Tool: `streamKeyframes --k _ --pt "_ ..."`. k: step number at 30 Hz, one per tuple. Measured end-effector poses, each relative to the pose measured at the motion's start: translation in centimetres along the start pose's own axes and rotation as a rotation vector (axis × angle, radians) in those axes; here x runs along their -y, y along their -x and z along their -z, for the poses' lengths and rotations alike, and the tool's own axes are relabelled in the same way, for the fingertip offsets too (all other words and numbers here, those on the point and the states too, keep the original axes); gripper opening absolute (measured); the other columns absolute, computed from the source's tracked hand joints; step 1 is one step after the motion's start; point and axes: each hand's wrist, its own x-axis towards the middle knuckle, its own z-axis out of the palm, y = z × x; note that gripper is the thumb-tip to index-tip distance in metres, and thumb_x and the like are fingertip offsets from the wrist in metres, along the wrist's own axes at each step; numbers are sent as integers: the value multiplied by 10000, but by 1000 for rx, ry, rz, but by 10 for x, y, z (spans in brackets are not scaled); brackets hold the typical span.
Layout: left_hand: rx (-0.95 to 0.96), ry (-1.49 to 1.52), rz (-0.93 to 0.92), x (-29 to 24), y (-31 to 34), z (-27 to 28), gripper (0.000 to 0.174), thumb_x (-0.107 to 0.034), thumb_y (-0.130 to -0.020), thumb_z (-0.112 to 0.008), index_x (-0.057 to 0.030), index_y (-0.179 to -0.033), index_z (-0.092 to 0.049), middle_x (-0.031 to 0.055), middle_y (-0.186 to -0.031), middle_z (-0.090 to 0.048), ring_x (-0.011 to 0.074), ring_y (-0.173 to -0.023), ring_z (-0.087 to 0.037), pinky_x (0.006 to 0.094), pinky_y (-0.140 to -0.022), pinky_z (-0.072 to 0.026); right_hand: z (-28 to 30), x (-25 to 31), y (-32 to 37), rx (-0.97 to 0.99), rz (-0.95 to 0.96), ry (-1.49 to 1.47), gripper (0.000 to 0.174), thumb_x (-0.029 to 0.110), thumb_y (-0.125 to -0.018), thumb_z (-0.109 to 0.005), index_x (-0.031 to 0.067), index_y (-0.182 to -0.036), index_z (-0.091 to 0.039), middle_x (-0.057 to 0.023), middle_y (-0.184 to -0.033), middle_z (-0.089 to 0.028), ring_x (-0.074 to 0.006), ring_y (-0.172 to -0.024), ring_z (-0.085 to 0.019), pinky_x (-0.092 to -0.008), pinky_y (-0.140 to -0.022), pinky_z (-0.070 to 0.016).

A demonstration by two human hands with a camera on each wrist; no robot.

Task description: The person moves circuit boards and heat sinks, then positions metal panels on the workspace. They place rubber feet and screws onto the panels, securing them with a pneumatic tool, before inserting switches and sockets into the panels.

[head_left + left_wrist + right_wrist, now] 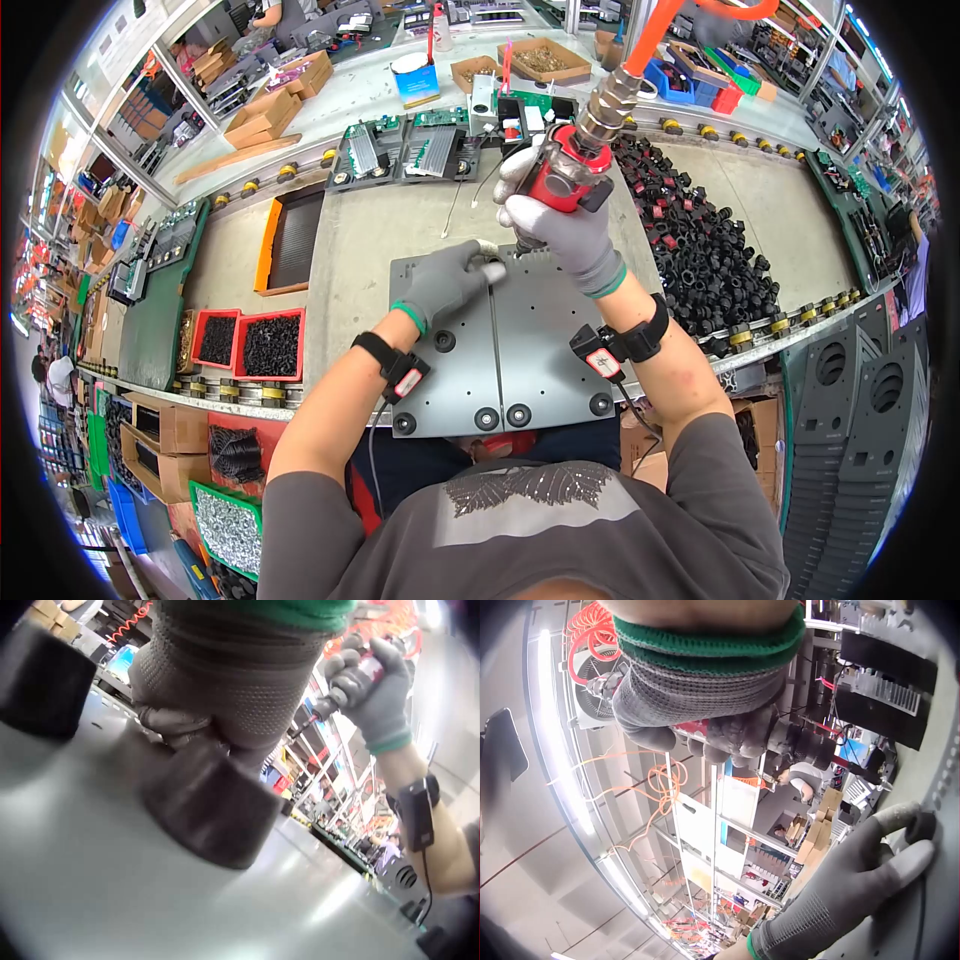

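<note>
Two grey metal plates [455, 350] lie side by side before the person, with round black feet [518, 414] along their near edge. The gloved left hand [445, 283] is at the far end of the left plate; in the right wrist view its thumb and forefinger pinch a black foot [921, 827] against the surface. The gloved right hand [570, 235] grips a red air screwdriver [568, 175] above the far edge of the plates. In the right wrist view, the driver's bit [866, 774] points toward the left hand, apart from the foot.
Heaped black parts [700, 240] lie on the right. Circuit boards with heat sinks [430, 150] stand beyond the plates. Red bins [270, 345] of small black pieces and an orange-edged tray [290, 240] are on the left. An orange hose [655, 35] runs up from the driver.
</note>
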Motion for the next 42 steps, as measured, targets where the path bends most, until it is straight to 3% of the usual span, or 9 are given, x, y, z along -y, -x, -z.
streamKeyframes --k 16,18,20,24,31,37,38,39,42 --pt "-20 -129 -1 -3 -10 -4 451 -442 -829 -712 -161 -1180 -686 87 -1002 -723 276 -947 -684 388 -835 -520 -5 -55 -15 -75 -198 103 236 8 -765 -724 26 -992 -659 -9 -916 -666 -88 -824 -615 -263 -745 -521" --pt "-65 -29 -119 5 -10 -8 440 -420 -828 -711 -141 -1168 -691 92 -1034 -728 277 -968 -687 380 -861 -522 0 -76 -14 -49 -95 146 317 22 -768 -727 36 -1067 -624 -50 -913 -667 -125 -794 -646 -271 -660 -537" --pt "-36 -7 -202 -1 -8 -5 378 -358 -849 -683 -151 -1164 -702 77 -1100 -725 256 -1020 -684 379 -905 -513 7 -82 -11 -62 -187 153 329 53 -779 -741 91 -1078 -609 24 -936 -605 -93 -819 -583 -268 -710 -496" --pt "-99 -92 -146 13 -15 -15 391 -367 -779 -718 -140 -1097 -728 145 -1046 -712 338 -966 -674 435 -860 -520 8 -86 -9 -148 -381 104 260 106 -825 -729 117 -1037 -580 20 -810 -559 -83 -623 -535 -247 -549 -463" --pt "-113 -109 -113 10 -14 -9 417 -400 -738 -773 -216 -1110 -731 81 -1009 -728 303 -958 -685 418 -826 -526 14 -95 -17 -15 -180 80 284 27 -844 -587 62 -1123 -544 -41 -855 -543 -119 -628 -513 -286 -629 -505" --pt "-98 -85 -232 29 -36 -7 416 -267 -713 -785 -133 -1099 -707 83 -926 -722 261 -857 -693 416 -726 -531 6 -63 -23 96 -46 127 327 -3 -826 -598 49 -1141 -528 -80 -937 -559 -134 -740 -549 -277 -624 -498" --pt "-20 264 -86 31 -37 2 427 -205 -714 -771 -114 -1123 -689 89 -900 -705 230 -820 -681 394 -667 -531 -1 -42 -21 72 -109 34 339 1 -821 -599 31 -1148 -517 -97 -960 -555 -141 -767 -546 -282 -633 -496" --pt "68 609 64 32 -38 6 442 -143 -715 -756 -94 -1146 -672 94 -875 -688 198 -782 -669 371 -608 -531 -5 -31 -24 125 68 2 333 38 -833 -593 15 -1153 -503 -109 -966 -549 -157 -757 -541 -313 -660 -495" --pt "171 904 -90 47 -36 -2 371 -49 -782 -656 -26 -1149 -603 114 -917 -664 172 -709 -638 314 -556 -525 -22 12 -21 188 188 -20 384 185 -831 -626 6 -1148 -502 -107 -941 -532 -181 -724 -539 -366 -702 -488"
